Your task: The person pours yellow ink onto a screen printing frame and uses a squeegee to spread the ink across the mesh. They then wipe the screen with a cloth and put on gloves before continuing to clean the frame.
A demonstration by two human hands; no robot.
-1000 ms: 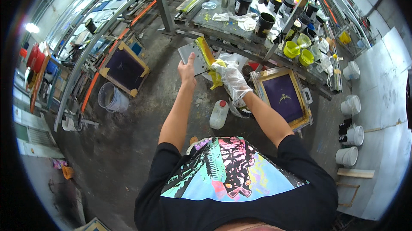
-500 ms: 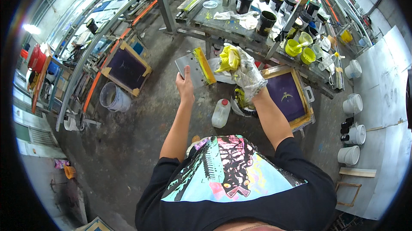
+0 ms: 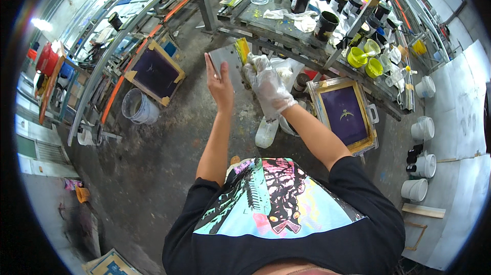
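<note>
My left hand (image 3: 220, 85) grips a squeegee (image 3: 221, 59), a flat grey plate with a yellow-stained edge, with the thumb on the near face. A clear plastic glove covers my right hand (image 3: 271, 90), which closes around the squeegee's right edge. A crumpled, stained rag (image 3: 249, 70) shows at those fingers; most of it is hidden. Yellow ink shows on the edge above the glove. Below my right hand stands a translucent white jug (image 3: 266, 134), its top hidden. A framed screen (image 3: 346, 115) with a dark purple mesh leans beside my right forearm.
Ahead, a metal worktable (image 3: 261, 19) bears several black ink tubs (image 3: 326, 25) and lime-green cups (image 3: 356, 57). Another framed screen (image 3: 153, 73) and a translucent bucket (image 3: 139, 106) stand at left. White buckets (image 3: 415, 187) line the right wall. A steel post (image 3: 203, 1) rises ahead.
My right hand has moved left and down from beside the squeegee onto its edge, and the yellow rag is now mostly hidden. The squeegee has tilted and shifted slightly left. The view has shifted slightly.
</note>
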